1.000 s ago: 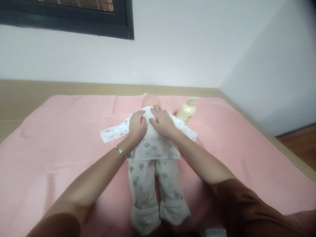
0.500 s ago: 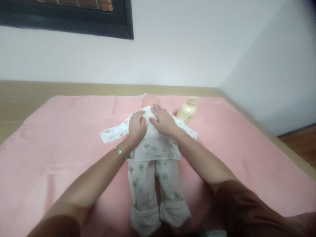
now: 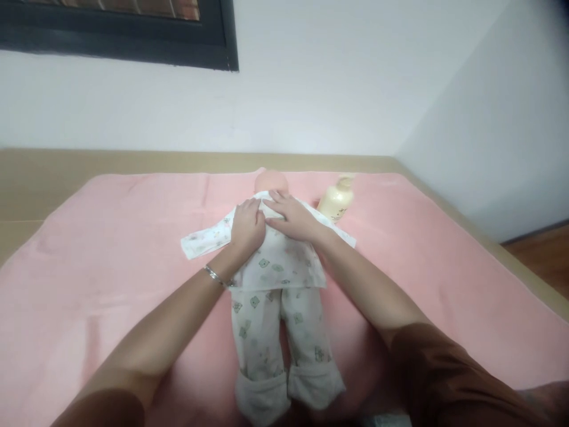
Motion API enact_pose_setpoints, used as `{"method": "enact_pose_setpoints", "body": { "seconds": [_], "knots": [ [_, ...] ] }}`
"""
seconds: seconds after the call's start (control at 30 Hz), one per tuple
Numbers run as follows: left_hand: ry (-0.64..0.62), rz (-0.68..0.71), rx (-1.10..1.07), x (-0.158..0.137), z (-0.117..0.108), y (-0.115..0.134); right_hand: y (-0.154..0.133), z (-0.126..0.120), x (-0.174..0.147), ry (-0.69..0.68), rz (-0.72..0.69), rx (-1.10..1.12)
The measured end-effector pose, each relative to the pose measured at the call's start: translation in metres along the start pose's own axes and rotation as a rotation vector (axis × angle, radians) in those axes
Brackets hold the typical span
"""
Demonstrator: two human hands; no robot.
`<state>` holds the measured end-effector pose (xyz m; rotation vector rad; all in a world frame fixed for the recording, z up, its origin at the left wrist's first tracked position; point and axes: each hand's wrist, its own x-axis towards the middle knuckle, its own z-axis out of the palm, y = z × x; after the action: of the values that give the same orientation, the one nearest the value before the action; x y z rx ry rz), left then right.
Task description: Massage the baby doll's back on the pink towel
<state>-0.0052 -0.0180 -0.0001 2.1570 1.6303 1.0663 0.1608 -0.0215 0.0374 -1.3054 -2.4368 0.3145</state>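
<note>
A baby doll (image 3: 271, 181) lies lengthwise before me, its bald head at the far end. It wears a white patterned top (image 3: 284, 267) and matching trousers (image 3: 256, 338) with turned-up cuffs; no face shows. My left hand (image 3: 247, 225) rests on the left of the doll's upper body, fingers laid forward along the cloth. Opposite it, my right hand (image 3: 293, 216) lies flat on the top with its fingers spread, reaching toward the middle just below the head. Both thumbs point inward, close together. The cloth under the palms is hidden.
A pink mat (image 3: 133, 249) is spread beneath the doll over a tan surface (image 3: 44, 178). To the right of the doll's shoulder is a cream pump bottle (image 3: 336, 200). White walls (image 3: 311, 89) rise behind and at the right, with a dark window frame (image 3: 178, 44) at upper left.
My right hand has slid a little to the left across the doll's upper body, nearer my left hand. My left hand stays nearly in place; the doll and bottle look unmoved.
</note>
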Motion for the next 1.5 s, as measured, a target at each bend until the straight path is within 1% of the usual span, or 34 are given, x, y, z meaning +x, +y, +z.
{"method": "enact_pose_setpoints", "body": {
  "seconds": [0.1,0.2,0.3,0.4,0.5,0.6,0.67,0.73,0.83,0.9,1.0,1.07,1.13,1.2,1.3,1.4,1.5],
  "knots": [
    [-0.087,-0.008,0.098,0.004,-0.001,-0.002,0.003,0.002,0.001,0.03,0.084,0.015],
    [-0.147,-0.026,0.164,0.005,-0.006,0.003,-0.001,0.003,0.001,0.07,0.235,0.039],
    [-0.192,-0.041,0.238,-0.001,-0.012,0.017,0.003,0.0,0.0,0.078,0.385,0.057],
    [-0.188,0.028,0.306,-0.013,-0.014,0.033,0.012,-0.006,0.0,0.039,0.441,0.109],
    [-0.166,0.089,0.354,-0.02,-0.014,0.043,0.011,-0.012,-0.001,0.001,0.432,0.11],
    [-0.22,0.087,0.349,-0.014,-0.017,0.042,-0.006,-0.013,-0.003,0.0,0.358,-0.071],
    [-0.267,0.056,0.311,-0.004,-0.022,0.035,-0.022,-0.01,-0.007,0.014,0.281,-0.195],
    [-0.288,-0.007,0.275,0.007,-0.027,0.028,-0.036,-0.007,-0.012,0.028,0.2,-0.277],
    [-0.275,-0.089,0.263,0.014,-0.032,0.023,-0.049,-0.004,-0.019,0.051,0.106,-0.275],
    [-0.26,-0.092,0.299,0.012,-0.032,0.025,-0.048,-0.003,-0.018,0.085,0.136,-0.199],
    [-0.248,-0.049,0.401,-0.002,-0.028,0.036,-0.033,-0.003,-0.009,0.143,0.288,-0.086],
    [-0.224,0.014,0.464,-0.013,-0.023,0.043,-0.02,-0.003,-0.002,0.144,0.374,-0.038],
    [-0.196,0.059,0.502,-0.02,-0.02,0.049,-0.012,-0.004,0.002,0.114,0.416,-0.024],
    [-0.202,0.052,0.5,-0.02,-0.02,0.051,-0.011,-0.005,0.002,0.087,0.402,-0.067],
    [-0.272,0.01,0.423,-0.01,-0.027,0.045,-0.023,-0.005,-0.004,0.065,0.329,-0.205],
    [-0.304,-0.032,0.284,0.006,-0.033,0.03,-0.042,-0.004,-0.013,0.058,0.272,-0.319],
    [-0.276,-0.033,0.154,0.015,-0.033,0.014,-0.051,-0.004,-0.017,0.062,0.23,-0.361]
  ]
}}
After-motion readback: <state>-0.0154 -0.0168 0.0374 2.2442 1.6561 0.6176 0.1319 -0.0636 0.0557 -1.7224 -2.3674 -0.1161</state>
